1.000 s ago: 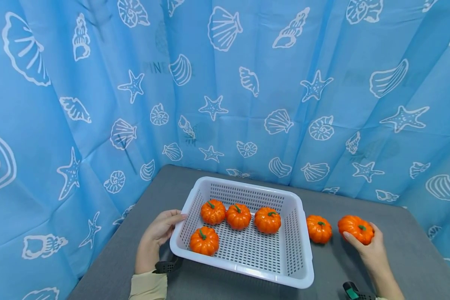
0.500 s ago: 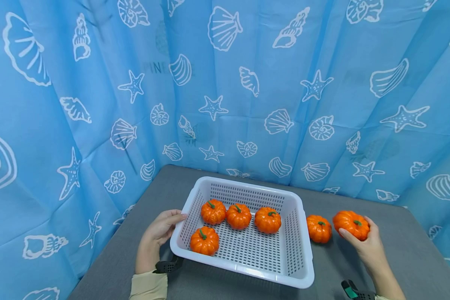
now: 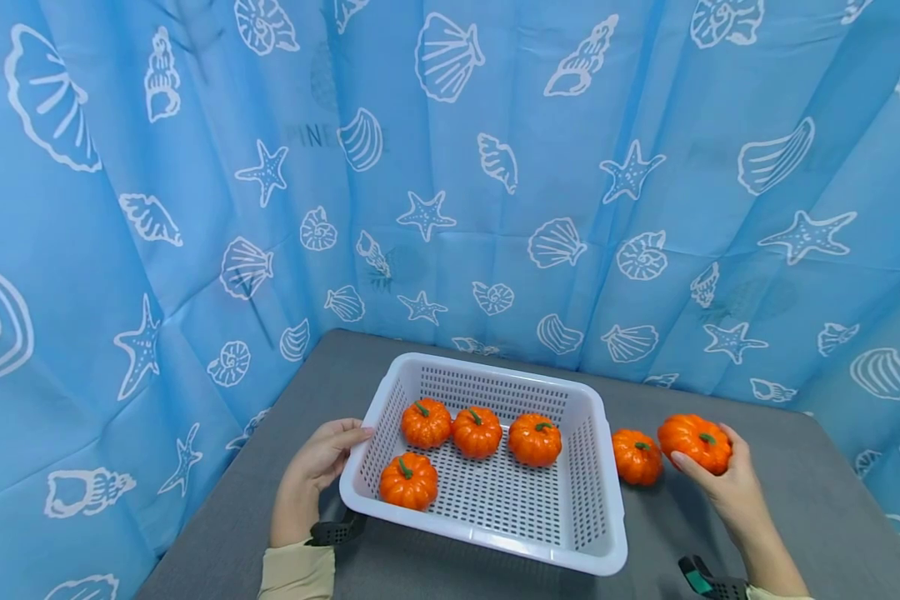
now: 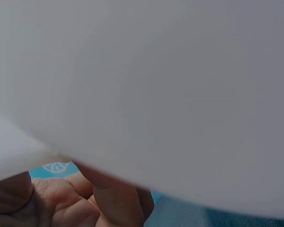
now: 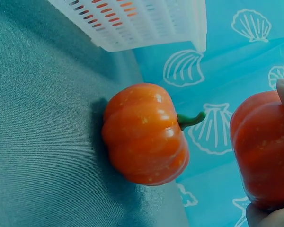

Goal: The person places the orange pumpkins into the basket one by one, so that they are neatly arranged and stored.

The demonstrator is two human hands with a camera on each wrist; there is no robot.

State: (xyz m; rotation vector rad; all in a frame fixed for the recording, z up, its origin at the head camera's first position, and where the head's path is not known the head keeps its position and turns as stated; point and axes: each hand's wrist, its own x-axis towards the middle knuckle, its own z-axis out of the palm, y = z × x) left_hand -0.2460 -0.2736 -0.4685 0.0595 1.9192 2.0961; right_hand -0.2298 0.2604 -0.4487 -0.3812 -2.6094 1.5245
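Note:
My right hand (image 3: 737, 485) grips a small orange pumpkin (image 3: 694, 443) with a green stem, thumb on its near side and fingers round the right. In the right wrist view this held pumpkin (image 5: 265, 151) appears at the right edge, off the table. Another pumpkin (image 3: 637, 457) rests on the table between it and the white basket (image 3: 615, 533). My left hand (image 3: 322, 458) holds the basket's left rim, thumb over the top. The basket's pale wall (image 4: 170, 94) fills most of the left wrist view, above the curled fingers (image 4: 118, 203). Several pumpkins lie inside the basket, mostly at the left and back.
A grey table (image 3: 765, 442) carries the basket and the loose pumpkin. Behind it and along the left hangs a blue curtain (image 3: 495, 208) printed with white shells and starfish. The basket's right front part shows bare perforated floor (image 3: 510, 508).
My right hand has lifted its pumpkin slightly and carried it left, closer to the loose pumpkin beside the basket. The left hand and basket have stayed in place.

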